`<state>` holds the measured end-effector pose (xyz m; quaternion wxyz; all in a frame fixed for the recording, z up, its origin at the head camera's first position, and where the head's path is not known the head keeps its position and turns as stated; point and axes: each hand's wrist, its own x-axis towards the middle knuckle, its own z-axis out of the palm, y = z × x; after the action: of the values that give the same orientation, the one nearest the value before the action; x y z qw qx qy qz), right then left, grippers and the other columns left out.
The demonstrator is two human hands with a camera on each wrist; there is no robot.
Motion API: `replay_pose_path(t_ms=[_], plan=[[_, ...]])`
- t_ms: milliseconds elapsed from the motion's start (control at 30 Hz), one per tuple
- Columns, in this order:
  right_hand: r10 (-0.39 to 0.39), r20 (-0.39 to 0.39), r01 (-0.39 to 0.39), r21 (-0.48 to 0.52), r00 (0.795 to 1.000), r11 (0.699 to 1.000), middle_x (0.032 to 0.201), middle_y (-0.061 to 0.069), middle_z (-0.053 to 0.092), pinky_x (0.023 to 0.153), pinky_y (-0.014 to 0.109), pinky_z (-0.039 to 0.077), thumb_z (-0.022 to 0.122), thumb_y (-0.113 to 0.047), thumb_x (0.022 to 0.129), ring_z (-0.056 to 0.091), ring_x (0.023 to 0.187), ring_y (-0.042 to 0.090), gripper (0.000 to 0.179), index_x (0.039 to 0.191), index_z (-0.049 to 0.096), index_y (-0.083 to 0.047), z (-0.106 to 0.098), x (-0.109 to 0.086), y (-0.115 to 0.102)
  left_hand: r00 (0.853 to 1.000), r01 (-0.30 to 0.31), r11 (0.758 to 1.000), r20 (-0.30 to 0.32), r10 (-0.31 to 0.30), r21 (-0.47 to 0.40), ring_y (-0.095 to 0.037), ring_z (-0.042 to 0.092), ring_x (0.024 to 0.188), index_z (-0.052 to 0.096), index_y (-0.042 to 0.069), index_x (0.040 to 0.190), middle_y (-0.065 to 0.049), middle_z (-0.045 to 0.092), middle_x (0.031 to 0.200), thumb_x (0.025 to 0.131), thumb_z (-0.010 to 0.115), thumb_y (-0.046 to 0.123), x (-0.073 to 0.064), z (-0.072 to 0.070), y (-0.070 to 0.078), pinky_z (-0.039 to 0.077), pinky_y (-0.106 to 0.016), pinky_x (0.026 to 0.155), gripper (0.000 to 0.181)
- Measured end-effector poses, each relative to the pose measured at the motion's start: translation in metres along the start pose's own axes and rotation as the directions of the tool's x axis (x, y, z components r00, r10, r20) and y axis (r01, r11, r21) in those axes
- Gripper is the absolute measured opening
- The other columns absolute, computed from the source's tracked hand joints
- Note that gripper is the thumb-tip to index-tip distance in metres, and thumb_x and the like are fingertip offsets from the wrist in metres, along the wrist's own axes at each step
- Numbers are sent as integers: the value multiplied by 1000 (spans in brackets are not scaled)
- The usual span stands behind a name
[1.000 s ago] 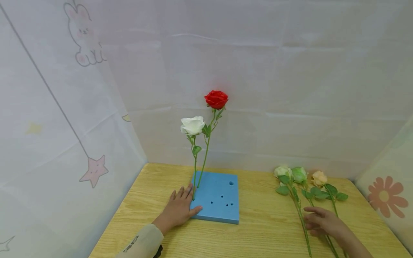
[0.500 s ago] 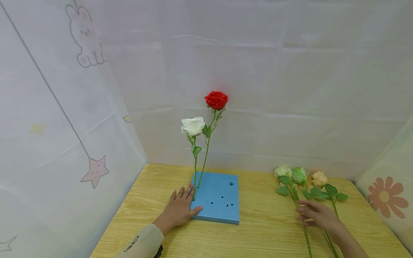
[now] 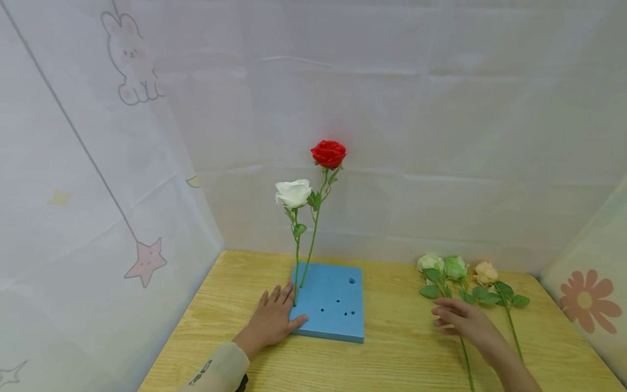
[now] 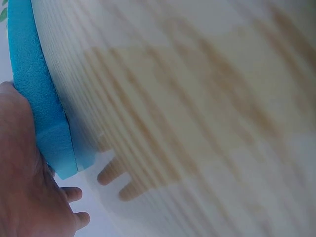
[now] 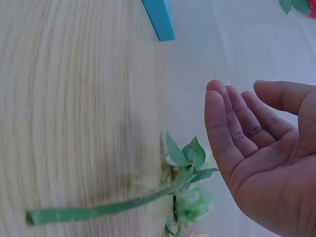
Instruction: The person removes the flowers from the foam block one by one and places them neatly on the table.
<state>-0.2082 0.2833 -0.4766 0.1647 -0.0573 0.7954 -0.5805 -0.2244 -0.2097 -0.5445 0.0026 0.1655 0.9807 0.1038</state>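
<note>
My left hand (image 3: 271, 320) rests along the left side of a blue foam block (image 3: 333, 324), fingers spread and thumb at its front edge. A white rose (image 3: 293, 193) and a red rose (image 3: 329, 154) stand upright in holes on the block's left side. My right hand (image 3: 465, 324) is over the flower stems at the right, partly hiding them; its fingers are loosely bent and hold nothing, as the right wrist view shows. Beyond it lie a cream rose (image 3: 430, 263), a pale green rose (image 3: 455, 268) and a peach rose (image 3: 486, 273), heads toward the back.
Several bare holes dot the block's top. The wooden table (image 3: 397, 348) ends at a pale cloth backdrop (image 3: 392, 207) behind, with printed cloth at both sides. One green stem (image 5: 98, 211) lies toward the table's front in the right wrist view.
My right hand has moved left and slightly away from me, across the stems toward the cream rose's stem. My left hand, the block and the flowers have stayed in place.
</note>
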Motion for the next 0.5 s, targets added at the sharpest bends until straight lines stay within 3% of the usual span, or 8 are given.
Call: replay_pose_path(t_ms=[333,500], plan=[[-45,15,45,4,999,999,130,13,65,94,47,56,60,-31,104,67,112,33,61,148,43,7,16,9,-9,1000,0,1000,12,0,-6,-45,20,152,33,4,158,-12,16,169,99,34,72,-2,-6,4,17,-68,117,90],[-74,7,74,24,997,997,128,13,67,93,47,56,62,-30,103,69,109,29,60,148,46,6,24,13,-12,1000,-1,1000,14,1,-13,-45,20,151,34,4,158,-12,16,169,99,34,73,-1,-6,4,17,-68,117,91]])
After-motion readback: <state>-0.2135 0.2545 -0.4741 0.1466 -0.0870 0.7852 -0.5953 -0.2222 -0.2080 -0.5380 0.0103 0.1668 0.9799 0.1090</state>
